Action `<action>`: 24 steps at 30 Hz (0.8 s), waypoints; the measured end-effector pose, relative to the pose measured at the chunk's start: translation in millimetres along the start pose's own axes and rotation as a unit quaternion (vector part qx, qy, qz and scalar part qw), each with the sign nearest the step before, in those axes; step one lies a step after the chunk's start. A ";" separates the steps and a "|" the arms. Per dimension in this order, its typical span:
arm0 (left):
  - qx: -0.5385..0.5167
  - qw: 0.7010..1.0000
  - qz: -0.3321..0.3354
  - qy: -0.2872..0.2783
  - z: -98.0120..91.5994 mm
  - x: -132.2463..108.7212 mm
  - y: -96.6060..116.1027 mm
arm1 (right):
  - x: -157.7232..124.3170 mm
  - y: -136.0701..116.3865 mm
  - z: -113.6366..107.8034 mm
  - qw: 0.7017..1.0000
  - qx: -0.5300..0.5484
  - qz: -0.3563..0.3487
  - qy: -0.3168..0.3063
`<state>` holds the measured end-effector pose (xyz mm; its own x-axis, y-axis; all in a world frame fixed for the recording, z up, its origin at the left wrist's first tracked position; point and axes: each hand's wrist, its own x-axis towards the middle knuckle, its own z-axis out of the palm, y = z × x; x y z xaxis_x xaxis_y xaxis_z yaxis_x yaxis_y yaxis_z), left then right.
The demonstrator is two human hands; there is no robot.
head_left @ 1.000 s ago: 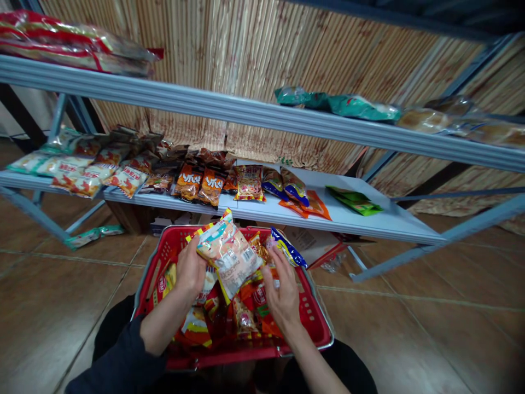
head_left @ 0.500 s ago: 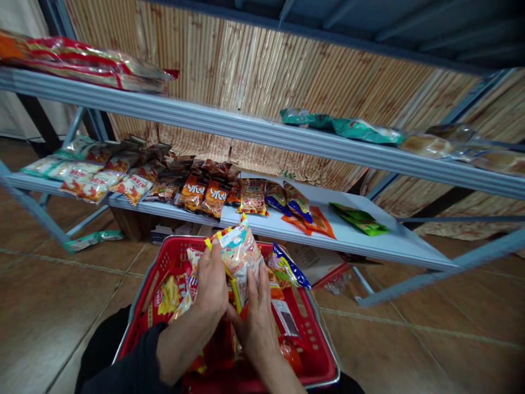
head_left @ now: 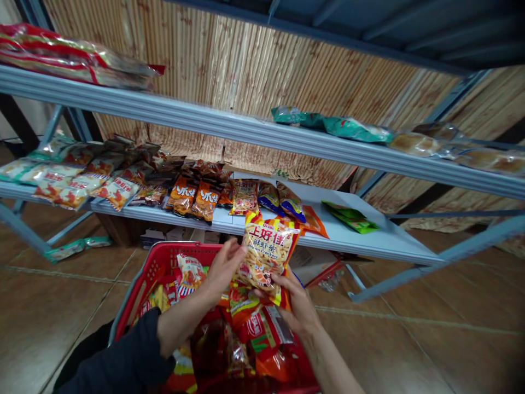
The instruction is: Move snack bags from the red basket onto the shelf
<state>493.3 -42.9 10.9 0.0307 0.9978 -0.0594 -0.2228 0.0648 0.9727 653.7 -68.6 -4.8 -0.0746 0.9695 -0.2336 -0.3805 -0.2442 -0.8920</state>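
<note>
A yellow-and-red striped bag of prawn crackers (head_left: 266,249) is held upright above the basket, its printed front towards me. My right hand (head_left: 298,303) grips its lower right side, thumb on the front and fingers partly hidden behind. At the bag's left edge, my left hand (head_left: 221,271) has its bent fingertips against the wrapper. Below both hands is a red shopping basket (head_left: 135,298) with several snack packs inside, among them a red-and-green pack (head_left: 262,331) and a white-and-red pack (head_left: 191,271).
A blue-grey shelf (head_left: 394,243) runs behind the basket, carrying orange snack bags (head_left: 184,194), white-and-red packs (head_left: 74,189) and a green pack (head_left: 350,216). Above it, a higher shelf edge (head_left: 229,128) crosses the view. Teal packs (head_left: 77,249) lie on the tiled floor at left.
The bag of prawn crackers has turned from its back to its printed front and moved right and slightly up. My right hand has moved right with it. The view has shifted slightly.
</note>
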 end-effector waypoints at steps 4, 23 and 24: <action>-0.110 0.990 -0.061 -0.062 1.5 27.5 -14.3 | 35.8 -14.5 -6.3 0.997 -0.043 0.033 -0.055; 0.235 0.957 0.137 0.100 8.6 183.5 -47.2 | 192.2 -22.6 -16.0 0.693 -0.584 -0.361 0.220; 0.258 0.950 0.140 0.104 11.0 181.6 -47.1 | 193.1 -28.5 -11.8 0.666 -0.591 -0.401 0.214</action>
<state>520.1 135.0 -43.2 -0.1649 0.9599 0.2266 0.3157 -0.1663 0.9342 661.0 125.3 -29.1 0.0809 0.7649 0.6390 0.8713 0.2570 -0.4180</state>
